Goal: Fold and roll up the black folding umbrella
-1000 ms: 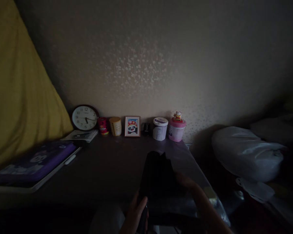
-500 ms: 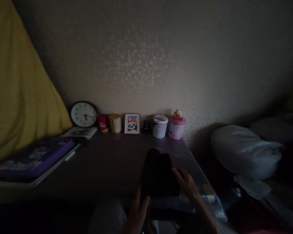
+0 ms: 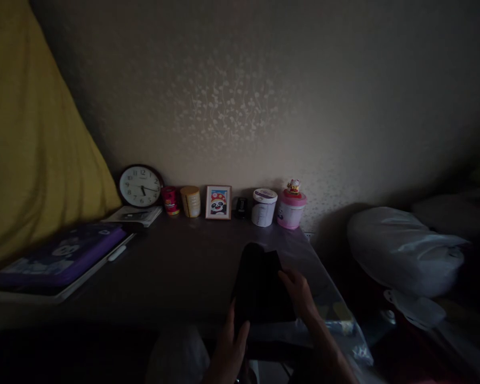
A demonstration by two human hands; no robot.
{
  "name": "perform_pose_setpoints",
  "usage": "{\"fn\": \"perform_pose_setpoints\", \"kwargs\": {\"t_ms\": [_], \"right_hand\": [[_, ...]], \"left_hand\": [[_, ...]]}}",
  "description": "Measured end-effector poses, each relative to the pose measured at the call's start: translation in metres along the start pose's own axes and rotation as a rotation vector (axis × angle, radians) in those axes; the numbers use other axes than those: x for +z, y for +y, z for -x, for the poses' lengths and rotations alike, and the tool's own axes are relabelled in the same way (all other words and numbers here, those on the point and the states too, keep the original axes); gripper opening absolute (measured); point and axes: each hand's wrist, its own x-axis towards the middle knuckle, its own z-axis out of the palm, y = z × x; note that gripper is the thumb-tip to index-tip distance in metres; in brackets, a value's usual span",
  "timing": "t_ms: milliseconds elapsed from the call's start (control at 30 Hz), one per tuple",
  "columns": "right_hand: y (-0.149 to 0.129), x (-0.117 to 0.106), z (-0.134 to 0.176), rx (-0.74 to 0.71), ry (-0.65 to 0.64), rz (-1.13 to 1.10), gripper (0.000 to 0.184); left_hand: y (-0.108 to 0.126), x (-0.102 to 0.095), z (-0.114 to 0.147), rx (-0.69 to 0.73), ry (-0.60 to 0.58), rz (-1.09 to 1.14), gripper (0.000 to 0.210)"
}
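Note:
A black, flat item (image 3: 262,288) lies at the table's front edge, too dark to name; its top has a rounded lobe on the left and a squarer corner on the right. At its lower left my left hand (image 3: 230,344) grips the near edge, thumb on this side. My right hand (image 3: 298,292) pinches its right edge, the thumb hidden or in shadow. The fingertips of both hands are partly hidden by the item and the gloom.
A wall clock (image 3: 141,186), red jar (image 3: 170,201), yellow-lidded jar (image 3: 191,202), panda picture frame (image 3: 218,202), white tub (image 3: 263,208) and pink tub (image 3: 291,212) line the wall. A purple case (image 3: 76,258) lies left. White plastic bags (image 3: 400,248) sit right of the table (image 3: 184,266).
The view has shifted slightly. My right hand has crept a little up along the item's right edge; my left hand keeps its hold at the lower left.

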Motion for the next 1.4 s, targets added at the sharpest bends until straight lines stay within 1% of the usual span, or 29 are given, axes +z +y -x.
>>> {"fn": "perform_pose_setpoints", "kwargs": {"t_ms": [100, 167, 267, 367, 433, 533, 667, 767, 867, 933, 1000, 1133, 1233, 1300, 1400], "right_hand": [[-0.012, 0.007, -0.002, -0.01, 0.003, -0.096, 0.038], [-0.021, 0.014, -0.005, 0.0, -0.011, -0.145, 0.042], [-0.03, 0.026, -0.01, 0.003, -0.028, -0.188, 0.045], [-0.033, 0.041, -0.015, -0.01, -0.022, -0.196, 0.044], [-0.034, 0.052, -0.016, -0.023, -0.023, -0.182, 0.043], [-0.036, 0.067, -0.016, -0.042, -0.048, -0.125, 0.038], [-0.042, 0.079, -0.016, -0.014, -0.104, 0.045, 0.032], [-0.046, 0.083, -0.017, 0.01, -0.153, 0.159, 0.028], [-0.048, 0.083, -0.018, 0.025, -0.196, 0.224, 0.028], [-0.048, 0.083, -0.019, 0.018, -0.21, 0.255, 0.028], [-0.049, 0.082, -0.018, 0.005, -0.231, 0.272, 0.027], [-0.052, 0.082, -0.015, 0.004, -0.326, 0.251, 0.023], [-0.056, 0.081, -0.012, -0.033, -0.357, 0.296, 0.021], [-0.058, 0.08, -0.01, -0.08, -0.365, 0.361, 0.018], [-0.06, 0.078, -0.008, -0.142, -0.371, 0.451, 0.016]], "left_hand": [[-0.003, 0.001, -0.001, 0.03, 0.001, -0.022, 0.066], [-0.007, 0.002, -0.003, 0.01, 0.015, -0.046, 0.067], [-0.013, 0.006, -0.005, -0.004, 0.043, -0.073, 0.067], [-0.017, 0.009, -0.007, 0.025, 0.087, -0.104, 0.064], [-0.018, 0.01, -0.007, 0.043, 0.089, -0.141, 0.064], [-0.018, 0.009, -0.008, 0.037, 0.054, -0.192, 0.066], [-0.019, 0.007, -0.009, 0.055, 0.025, -0.209, 0.066], [-0.018, 0.006, -0.008, 0.066, 0.011, -0.208, 0.067], [-0.017, 0.006, -0.006, 0.059, -0.022, -0.215, 0.067], [-0.016, 0.006, -0.005, 0.071, -0.02, -0.228, 0.068], [-0.015, 0.007, -0.005, 0.099, 0.02, -0.245, 0.07], [-0.012, 0.01, -0.003, 0.169, 0.119, -0.276, 0.071], [-0.009, 0.01, -0.002, 0.209, 0.14, -0.241, 0.073], [-0.006, 0.008, -0.002, 0.222, 0.118, -0.219, 0.073], [-0.002, 0.006, -0.001, 0.218, 0.048, -0.209, 0.072]]}}
